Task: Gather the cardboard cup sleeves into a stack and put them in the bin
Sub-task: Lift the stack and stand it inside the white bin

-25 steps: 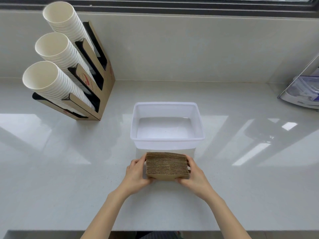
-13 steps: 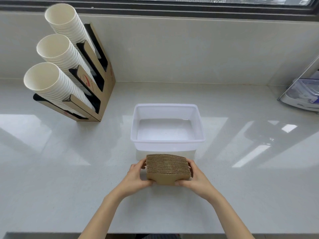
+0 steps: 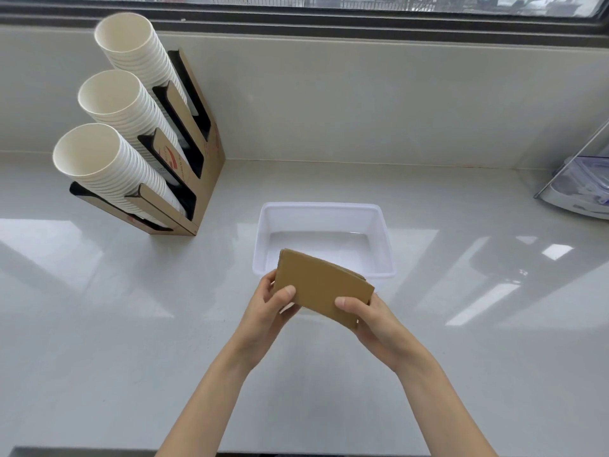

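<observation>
Scene bright, lit by daylight from the window (image 3: pixel 329 4) along the top edge. The glossy counter (image 3: pixel 99 324) carries pale window reflections left and right, with soft grey shadow bands between. Faint shadow lies under the hands. Wide-angle distortion bows the sill and wall line toward the edges. Focus is sharp at centre, slightly soft in the corners.

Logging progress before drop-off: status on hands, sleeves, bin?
Left hand and right hand both grip the sleeve stack. Stack tilted, lifted at bin's near rim. Bin empty, nothing blocking.
</observation>
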### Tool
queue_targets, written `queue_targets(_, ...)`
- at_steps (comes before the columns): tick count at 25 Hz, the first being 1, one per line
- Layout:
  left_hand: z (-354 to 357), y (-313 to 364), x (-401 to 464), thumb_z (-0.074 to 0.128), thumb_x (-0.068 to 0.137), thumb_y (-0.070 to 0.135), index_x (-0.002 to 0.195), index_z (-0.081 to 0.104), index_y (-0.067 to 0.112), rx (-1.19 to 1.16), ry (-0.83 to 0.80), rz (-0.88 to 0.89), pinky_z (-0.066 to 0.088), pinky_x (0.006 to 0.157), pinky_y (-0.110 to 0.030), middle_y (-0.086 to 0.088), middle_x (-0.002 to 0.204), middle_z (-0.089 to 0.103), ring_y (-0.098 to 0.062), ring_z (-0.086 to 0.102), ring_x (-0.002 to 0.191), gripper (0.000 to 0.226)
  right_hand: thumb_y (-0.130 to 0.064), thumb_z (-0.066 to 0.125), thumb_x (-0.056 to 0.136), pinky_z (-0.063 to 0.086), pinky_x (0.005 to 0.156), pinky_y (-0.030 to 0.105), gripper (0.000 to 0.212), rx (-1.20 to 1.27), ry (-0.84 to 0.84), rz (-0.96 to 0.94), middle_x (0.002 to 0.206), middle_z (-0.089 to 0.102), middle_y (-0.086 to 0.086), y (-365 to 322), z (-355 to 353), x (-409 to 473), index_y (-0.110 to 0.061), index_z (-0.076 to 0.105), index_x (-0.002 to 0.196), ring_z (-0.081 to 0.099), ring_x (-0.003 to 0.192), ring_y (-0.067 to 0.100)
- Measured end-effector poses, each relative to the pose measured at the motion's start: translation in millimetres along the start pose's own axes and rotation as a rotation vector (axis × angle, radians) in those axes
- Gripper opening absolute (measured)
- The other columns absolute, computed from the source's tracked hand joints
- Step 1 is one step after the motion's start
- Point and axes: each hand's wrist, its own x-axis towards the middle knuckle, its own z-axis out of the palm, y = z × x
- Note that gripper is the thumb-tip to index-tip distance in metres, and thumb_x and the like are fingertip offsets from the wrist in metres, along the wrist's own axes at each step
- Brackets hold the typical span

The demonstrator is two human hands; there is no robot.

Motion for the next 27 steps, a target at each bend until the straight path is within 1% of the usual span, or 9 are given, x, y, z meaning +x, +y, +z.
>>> queue_targets(3, 13.8, 3.2, 5.7, 0.057, 0.075, 0.03, 0.125, 0.043, 0.01, -0.121, 0.121, 0.023, 0.054, 0.082, -0.028, -0.006, 0.111, 0.058, -0.021, 0.06, 0.1, 0.055, -0.024, 0.07, 0.069, 0.049, 0.066, 0.015, 0.055, 0.072, 0.045, 0.043, 0.099, 0.063, -0.007, -1.4, 11.2, 7.2, -0.016, 0.051, 0.12, 0.063, 0.084, 0.001)
queue_targets(6, 18.3, 8.0, 10.7, 0.058, 0.078, 0.029, 0.126, 0.042, 0.008, -0.172, 0.169, 0.003, 0.053, 0.085, -0.033, -0.01, 0.116, 0.052, -0.025, 0.058, 0.103, 0.055, -0.02, 0.067, 0.078, 0.044, 0.072, 0.022, 0.049, 0.16, 0.111, 0.094, 0.098, 0.06, -0.006, 0.4, 15.0, 13.1, -0.011, 0.049, 0.123, 0.057, 0.087, 0.007)
queue_targets(11, 16.2, 13.1, 20.1, 0.06, 0.079, 0.028, 0.127, 0.037, 0.008, -0.135, 0.151, -0.051, 0.051, 0.089, -0.036, -0.011, 0.12, 0.053, -0.025, 0.059, 0.107, 0.056, -0.021, 0.061, 0.082, 0.042, 0.07, 0.019, 0.025, 0.105, 0.115, 0.097, 0.085, 0.062, -0.012, -8.5, 5.7, 19.5, -0.02, 0.057, 0.106, 0.057, 0.078, 0.002)
queue_targets(14, 19.4, 14.8, 29.5, 0.056, 0.082, 0.024, 0.127, 0.037, 0.009, -0.165, 0.187, -0.038, 0.05, 0.083, -0.031, -0.008, 0.119, 0.054, -0.021, 0.059, 0.102, 0.051, -0.021, 0.062, 0.082, 0.045, 0.059, 0.013, 0.032, 0.058, 0.097, 0.088, 0.082, 0.063, -0.013, -14.2, 6.5, 24.0, -0.018, 0.056, 0.112, 0.06, 0.069, -0.003)
queue_targets(16, 19.8, 18.9, 36.3, 0.055, 0.083, 0.023, 0.127, 0.036, 0.01, -0.187, 0.207, -0.027, 0.05, 0.08, -0.03, -0.008, 0.115, 0.052, -0.021, 0.059, 0.097, 0.05, -0.021, 0.063, 0.08, 0.045, 0.057, 0.012, 0.041, 0.034, 0.086, 0.093, 0.088, 0.061, -0.01, -20.3, 8.4, 29.0, -0.014, 0.053, 0.119, 0.06, 0.071, -0.002)
queue_targets(18, 17.9, 25.1, 43.1, 0.054, 0.083, 0.022, 0.125, 0.038, 0.011, -0.216, 0.214, -0.019, 0.05, 0.078, -0.03, -0.008, 0.112, 0.05, -0.021, 0.058, 0.094, 0.046, -0.027, 0.068, 0.076, 0.047, 0.068, 0.016, 0.055, -0.003, 0.071, 0.088, 0.103, 0.061, -0.005, -28.6, 8.8, 34.6, -0.013, 0.047, 0.124, 0.06, 0.086, 0.003)
queue_targets(22, 10.9, 42.5, 56.0, 0.051, 0.085, 0.023, 0.119, 0.04, 0.014, -0.208, 0.202, 0.016, 0.053, 0.072, -0.028, -0.006, 0.105, 0.05, -0.019, 0.059, 0.09, 0.037, -0.051, 0.072, 0.051, 0.041, 0.104, 0.037, 0.093, -0.131, 0.035, 0.069, 0.129, 0.054, 0.004, -50.4, 9.6, 45.6, -0.016, 0.037, 0.131, 0.055, 0.114, 0.014)
queue_targets(25, 2.1, 54.7, 65.6, 0.049, 0.086, 0.024, 0.117, 0.04, 0.015, -0.175, 0.198, 0.015, 0.052, 0.074, -0.031, -0.004, 0.103, 0.049, -0.019, 0.058, 0.088, 0.034, -0.056, 0.066, 0.056, 0.04, 0.105, 0.036, 0.096, -0.152, 0.002, 0.059, 0.129, 0.053, 0.001, -69.6, 4.1, 58.7, -0.015, 0.031, 0.136, 0.052, 0.119, 0.015)
queue_targets(27, -3.3, 58.2, 70.9, 0.048, 0.087, 0.024, 0.118, 0.039, 0.017, -0.147, 0.176, -0.012, 0.05, 0.075, -0.033, -0.003, 0.099, 0.049, -0.019, 0.057, 0.086, 0.033, -0.061, 0.062, 0.058, 0.042, 0.098, 0.031, 0.09, -0.239, -0.028, 0.064, 0.115, 0.059, -0.004, -83.2, 1.8, 69.6, -0.016, 0.036, 0.131, 0.056, 0.109, 0.011)
